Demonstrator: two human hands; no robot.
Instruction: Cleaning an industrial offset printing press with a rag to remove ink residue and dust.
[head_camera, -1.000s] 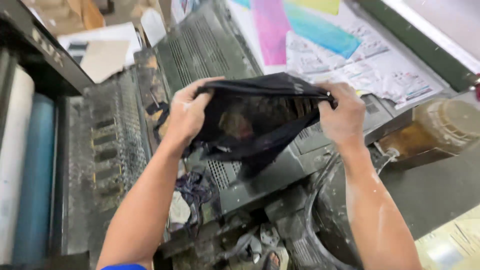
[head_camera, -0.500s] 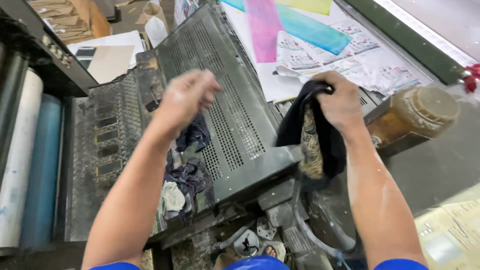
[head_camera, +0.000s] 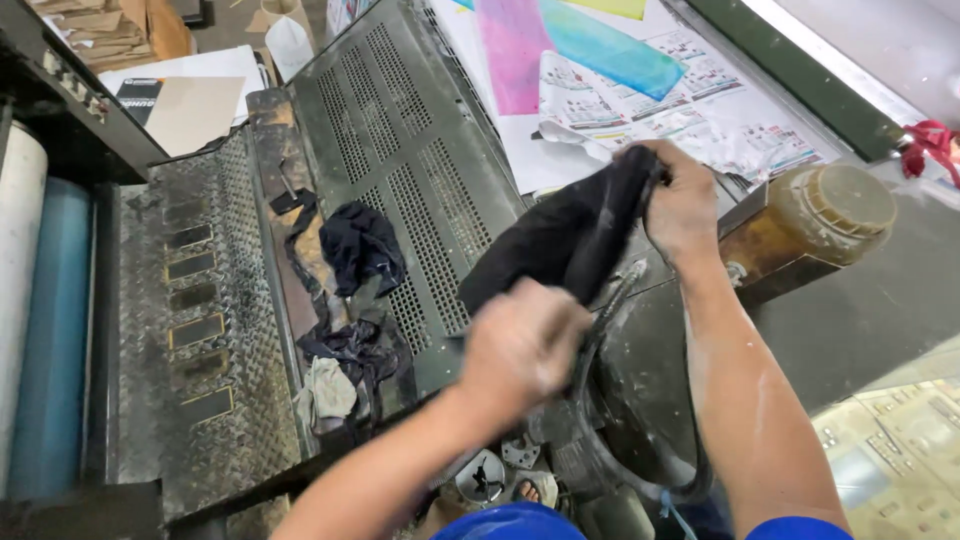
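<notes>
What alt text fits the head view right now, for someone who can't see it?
Two bare hands hold a black cloth over a grimy printing machine: right hand grips its upper end, left hand its lower end. Dark rags lie on the perforated metal cover.

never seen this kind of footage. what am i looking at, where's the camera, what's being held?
The one view comes from a camera worn on a person's head, looking down at their own two bare arms. There is no robot. The right hand grips one end of a black cloth; the left hand is closed at its lower end, though motion blur hides the exact grip. Below is a dirty dark machine with a perforated metal cover and, at the left, a blue roller. Crumpled dark rags lie on the cover. Printed colour sheets are spread beyond it, and a brown plastic jar lies on its side beside the right hand.
</notes>
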